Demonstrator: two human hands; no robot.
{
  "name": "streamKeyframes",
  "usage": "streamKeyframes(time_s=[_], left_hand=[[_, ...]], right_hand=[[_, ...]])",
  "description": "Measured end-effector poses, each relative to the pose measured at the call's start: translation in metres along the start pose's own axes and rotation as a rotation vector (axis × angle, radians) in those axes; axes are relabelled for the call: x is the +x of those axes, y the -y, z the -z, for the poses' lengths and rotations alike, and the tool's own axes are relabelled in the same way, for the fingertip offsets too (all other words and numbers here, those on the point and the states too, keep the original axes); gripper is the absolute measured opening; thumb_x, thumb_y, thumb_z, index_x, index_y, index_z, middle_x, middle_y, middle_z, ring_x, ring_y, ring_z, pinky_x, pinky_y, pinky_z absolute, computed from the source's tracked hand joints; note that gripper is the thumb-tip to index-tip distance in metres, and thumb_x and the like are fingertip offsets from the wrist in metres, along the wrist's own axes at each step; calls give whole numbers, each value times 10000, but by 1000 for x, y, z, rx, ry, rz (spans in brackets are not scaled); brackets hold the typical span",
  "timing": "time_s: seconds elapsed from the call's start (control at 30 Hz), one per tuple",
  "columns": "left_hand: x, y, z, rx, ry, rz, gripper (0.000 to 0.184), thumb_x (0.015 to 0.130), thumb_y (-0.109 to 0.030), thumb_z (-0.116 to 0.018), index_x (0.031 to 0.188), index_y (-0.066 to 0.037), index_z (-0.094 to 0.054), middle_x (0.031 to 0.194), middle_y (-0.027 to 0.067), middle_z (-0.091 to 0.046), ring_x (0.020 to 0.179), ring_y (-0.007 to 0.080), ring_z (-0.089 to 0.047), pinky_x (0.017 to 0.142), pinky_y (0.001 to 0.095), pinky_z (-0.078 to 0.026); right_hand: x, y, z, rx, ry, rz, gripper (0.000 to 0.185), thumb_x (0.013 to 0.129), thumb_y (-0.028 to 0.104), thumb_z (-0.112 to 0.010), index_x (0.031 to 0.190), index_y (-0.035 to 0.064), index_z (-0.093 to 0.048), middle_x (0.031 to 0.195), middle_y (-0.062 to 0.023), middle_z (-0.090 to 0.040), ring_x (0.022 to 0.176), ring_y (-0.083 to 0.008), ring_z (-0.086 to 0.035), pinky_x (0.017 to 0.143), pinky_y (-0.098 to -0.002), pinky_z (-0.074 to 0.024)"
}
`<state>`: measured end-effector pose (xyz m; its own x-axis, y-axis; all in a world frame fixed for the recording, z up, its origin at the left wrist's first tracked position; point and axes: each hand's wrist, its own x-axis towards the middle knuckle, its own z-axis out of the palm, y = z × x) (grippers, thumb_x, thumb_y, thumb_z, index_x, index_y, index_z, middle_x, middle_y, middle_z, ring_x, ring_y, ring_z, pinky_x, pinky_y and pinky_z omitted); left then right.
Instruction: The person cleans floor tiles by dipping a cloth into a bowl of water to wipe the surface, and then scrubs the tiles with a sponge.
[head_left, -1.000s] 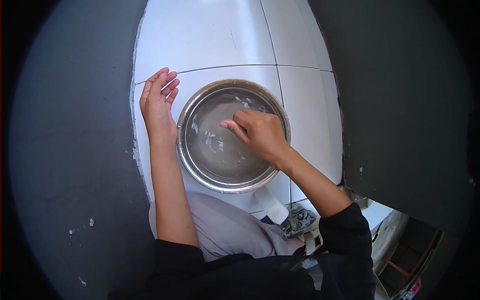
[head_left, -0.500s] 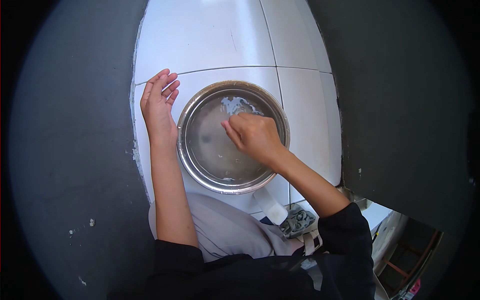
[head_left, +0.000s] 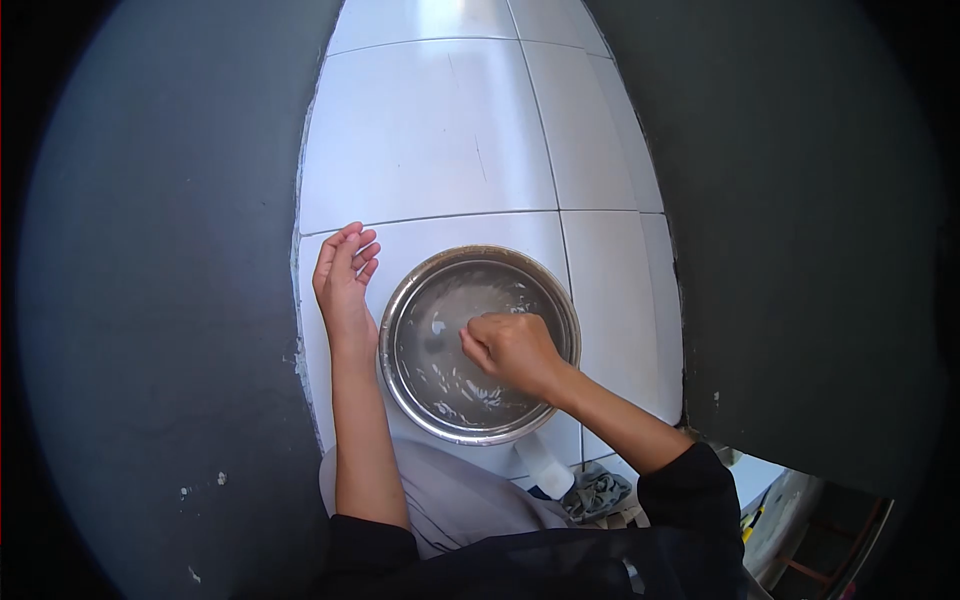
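Note:
A round metal basin (head_left: 400,395) holding greyish, cloudy liquid stands on white tiles in front of me. Ripples and bright reflections cover the liquid's surface. My right hand (head_left: 513,350) is closed in a fist over the basin, thumb side toward its middle. What the fist holds, if anything, is hidden. Just outside the basin's left rim is my left hand (head_left: 346,290), palm turned inward, fingers loosely bent and apart, with nothing in it. Its wrist is close to the rim; whether they touch I cannot tell.
Dark grey walls (head_left: 170,300) flank the tiled strip (head_left: 430,130) left and right. By my lap lie a white plastic-looking object (head_left: 546,472) and a crumpled grey cloth (head_left: 597,493). A yellow-and-black item (head_left: 757,515) is at the lower right.
The view has tilted, so basin and hands appear lower. My right hand stays a fist over the basin. Ripples and reflections have shifted across the liquid. My left hand keeps its pose.

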<state>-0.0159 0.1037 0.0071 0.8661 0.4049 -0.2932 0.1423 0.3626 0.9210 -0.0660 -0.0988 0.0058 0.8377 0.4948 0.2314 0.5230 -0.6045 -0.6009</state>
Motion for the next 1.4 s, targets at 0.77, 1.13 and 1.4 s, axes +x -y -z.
streamKeyframes(time_s=[0.77,1.13,1.4], left_hand=[[1,-8,-7,-14,-74,63,248,935,-239,-559,1097,-57,-602,1016,63,-638,954,142,-581,877,283,-429],[-6,-14,-12,-12,-66,58,283,940,-231,-546,1147,-39,-575,1053,78,-612,987,163,-555,902,299,-415],[-5,-15,-13,-57,-95,78,237,932,-228,-557,1088,-54,-601,1007,60,-640,949,139,-587,865,283,-438]], right_hand=[[86,-173,-13,-250,26,-283,699,781,-62,-408,1461,-25,-248,1502,-263,-265,1424,-425,-170,1152,-548,-132],[165,-91,-5,546,368,-80,475,879,-76,-487,1325,77,-543,1292,-122,-592,1174,-239,-568,1003,-334,-433],[139,-225,53,-124,-422,-683,522,904,13,-492,1413,18,-374,1362,-248,-462,1269,-354,-447,1083,-395,-336]])
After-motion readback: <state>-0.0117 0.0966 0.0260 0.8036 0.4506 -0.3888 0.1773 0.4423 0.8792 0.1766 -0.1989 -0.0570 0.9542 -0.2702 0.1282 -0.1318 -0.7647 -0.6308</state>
